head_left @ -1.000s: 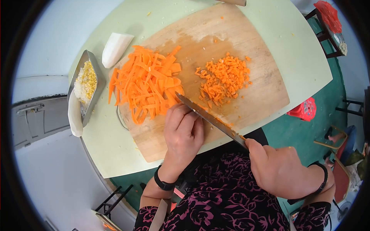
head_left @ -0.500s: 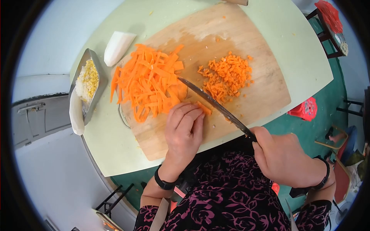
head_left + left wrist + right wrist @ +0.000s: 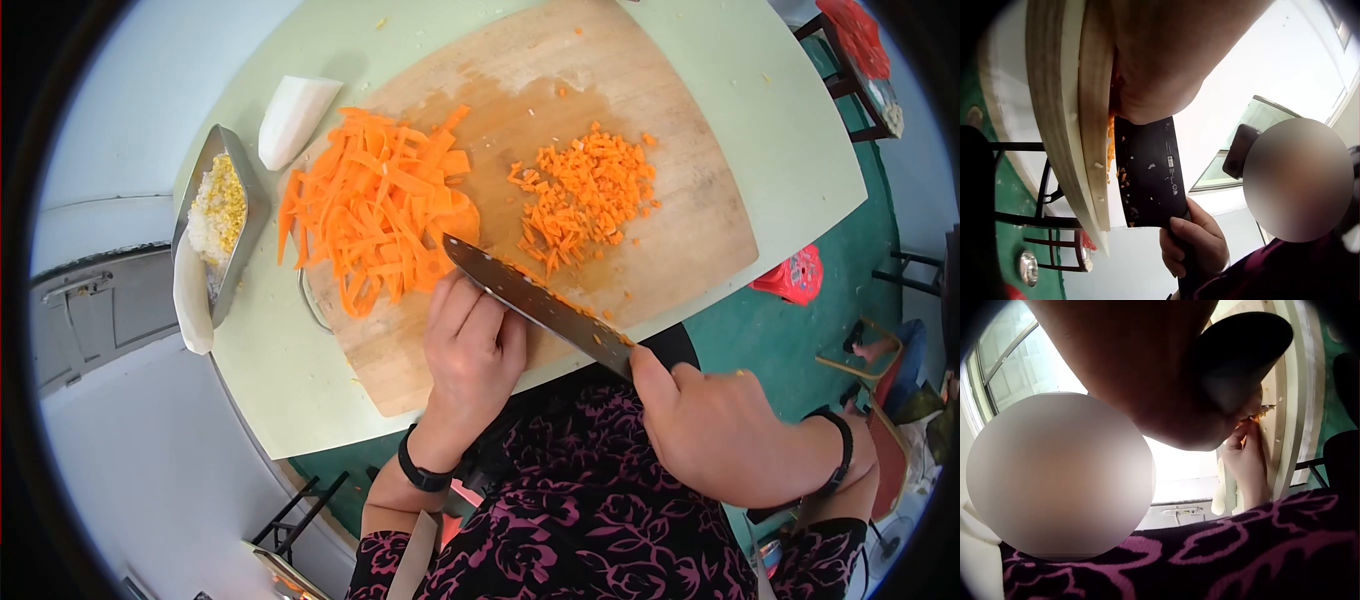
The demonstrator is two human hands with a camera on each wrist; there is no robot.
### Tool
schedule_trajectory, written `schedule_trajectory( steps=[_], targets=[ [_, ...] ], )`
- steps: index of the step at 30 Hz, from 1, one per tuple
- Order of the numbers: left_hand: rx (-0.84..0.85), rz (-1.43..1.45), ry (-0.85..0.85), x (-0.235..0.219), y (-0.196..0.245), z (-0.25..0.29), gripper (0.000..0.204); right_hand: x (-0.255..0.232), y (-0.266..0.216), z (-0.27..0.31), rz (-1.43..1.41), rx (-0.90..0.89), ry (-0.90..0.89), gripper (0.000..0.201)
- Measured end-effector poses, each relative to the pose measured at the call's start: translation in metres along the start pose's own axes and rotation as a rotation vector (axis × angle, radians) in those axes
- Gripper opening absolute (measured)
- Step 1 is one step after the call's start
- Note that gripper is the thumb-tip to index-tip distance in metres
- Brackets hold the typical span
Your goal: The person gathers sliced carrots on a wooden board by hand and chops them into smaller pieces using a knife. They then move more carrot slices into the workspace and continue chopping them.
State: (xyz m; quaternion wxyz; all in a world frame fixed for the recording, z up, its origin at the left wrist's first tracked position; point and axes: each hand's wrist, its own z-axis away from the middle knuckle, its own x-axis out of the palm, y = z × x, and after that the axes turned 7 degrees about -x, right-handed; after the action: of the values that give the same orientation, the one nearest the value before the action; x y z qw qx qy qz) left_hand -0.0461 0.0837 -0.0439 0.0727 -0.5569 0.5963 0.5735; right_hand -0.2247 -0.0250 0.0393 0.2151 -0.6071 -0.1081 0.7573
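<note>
Right hand (image 3: 725,435) gripped broad dark-steel knife (image 3: 530,302), left hand (image 3: 470,350) orange carrot (image 3: 1256,419), inside near edge of wooden board (image 3: 690,215); right edge well apart.

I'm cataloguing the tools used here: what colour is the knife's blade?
The knife's blade looks near-black, with small pale markings; the left wrist view shows it best.

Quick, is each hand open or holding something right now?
Left hand: closed, apparently on some carrot.
Right hand: closed, holding the knife.
</note>
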Motion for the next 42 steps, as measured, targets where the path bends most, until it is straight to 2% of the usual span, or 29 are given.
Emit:
schedule_trajectory(
  steps=[6,12,16,19,22,28,31,34,37,40,42],
  targets=[
    [0.072,0.036,0.059,0.003,-0.004,0.0,0.016,-0.01,0.018,-0.004,-0.175,0.01,0.082,0.015],
    [-0.002,0.044,0.031,0.001,0.0,0.003,0.017,-0.012,0.008,0.01,-0.164,0.015,0.07,0.016],
    [0.024,-0.005,0.014,0.0,-0.002,0.003,0.018,-0.009,0.005,0.011,-0.128,0.031,0.052,0.015],
    [-0.002,-0.031,-0.014,-0.001,-0.002,0.005,0.019,-0.008,0.003,0.008,-0.039,0.013,-0.017,0.014],
    [0.024,-0.041,-0.011,-0.003,0.0,0.004,0.019,-0.005,0.008,-0.005,-0.089,-0.032,0.006,0.015],
    [0.111,0.014,0.061,0.001,-0.007,0.005,0.017,-0.007,0.024,-0.005,-0.251,0.008,0.069,0.015],
    [0.092,0.009,0.054,0.001,-0.006,0.007,0.016,-0.01,0.016,0.004,-0.193,0.006,0.107,0.014],
    [0.1,-0.022,0.033,-0.002,-0.003,0.006,0.018,-0.015,0.011,0.01,-0.2,0.028,-0.026,0.023],
    [0.106,-0.039,0.017,-0.002,-0.002,0.005,0.019,-0.006,0.009,0.011,-0.14,-0.002,0.079,0.015],
    [0.075,-0.065,-0.022,-0.004,-0.005,0.008,0.017,-0.009,0.005,0.009,0.003,-0.023,0.014,0.02],
    [0.057,-0.072,-0.062,-0.007,-0.004,0.011,0.016,-0.006,0.005,0.0,-0.041,-0.093,0.019,0.022]
  ],
)
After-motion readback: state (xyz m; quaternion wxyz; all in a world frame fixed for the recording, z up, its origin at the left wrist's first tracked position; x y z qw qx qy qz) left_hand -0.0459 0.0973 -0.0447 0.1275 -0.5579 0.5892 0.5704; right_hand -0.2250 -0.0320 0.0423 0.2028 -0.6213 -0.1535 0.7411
